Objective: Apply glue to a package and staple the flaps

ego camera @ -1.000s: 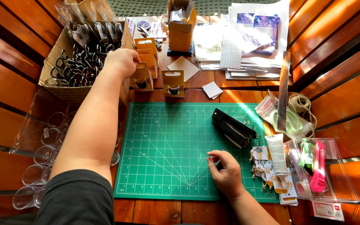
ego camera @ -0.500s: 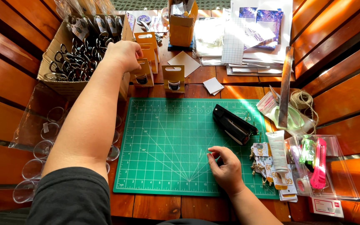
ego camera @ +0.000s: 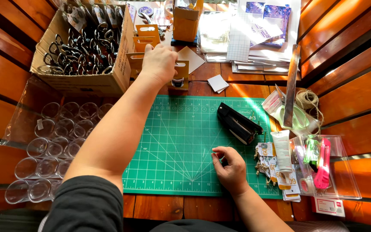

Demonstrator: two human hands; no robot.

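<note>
Two hands are working over a green cutting mat (ego camera: 181, 146) on the table.
Left hand (ego camera: 159, 63) is closing around brown card hangers (ego camera: 144, 43) beside the cardboard box (ego camera: 82, 83); right hand (ego camera: 230, 165) is resting on the mat, fingertips pinched together, near the black stapler (ego camera: 239, 123).

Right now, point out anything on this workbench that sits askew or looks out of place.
The black stapler lies diagonally across the green cutting mat, off its grid lines. A long metal ruler leans slanted over a clear bag and twine at the right. Nothing looks spilled or broken.
</note>
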